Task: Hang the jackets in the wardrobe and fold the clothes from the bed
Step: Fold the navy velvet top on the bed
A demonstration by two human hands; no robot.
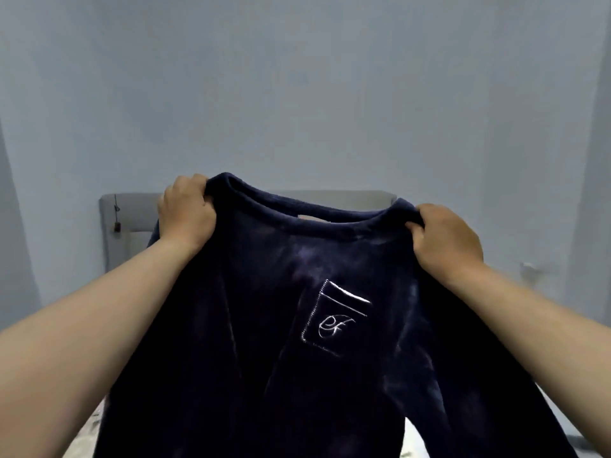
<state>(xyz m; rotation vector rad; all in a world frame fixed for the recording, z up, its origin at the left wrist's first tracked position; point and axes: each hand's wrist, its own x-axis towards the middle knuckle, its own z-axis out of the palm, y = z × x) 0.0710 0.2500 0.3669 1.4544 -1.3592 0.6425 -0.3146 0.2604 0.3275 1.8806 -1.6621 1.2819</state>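
Note:
A dark navy fleece sweatshirt (264, 325) with a round neck and a small silver-stitched chest pocket hangs spread out in front of me. My left hand (186, 211) grips its left shoulder beside the collar. My right hand (444, 238) grips the right shoulder. The garment is held up by both shoulders above the bed, its front facing me, and its lower part runs out of the bottom of the view. Most of the bed is hidden behind it.
A grey padded headboard (129, 219) stands against the pale blue wall (297, 94) behind the sweatshirt. Bits of light bedding (89, 428) show at the bottom left and bottom right. A small wall fitting (529, 269) sits at the right.

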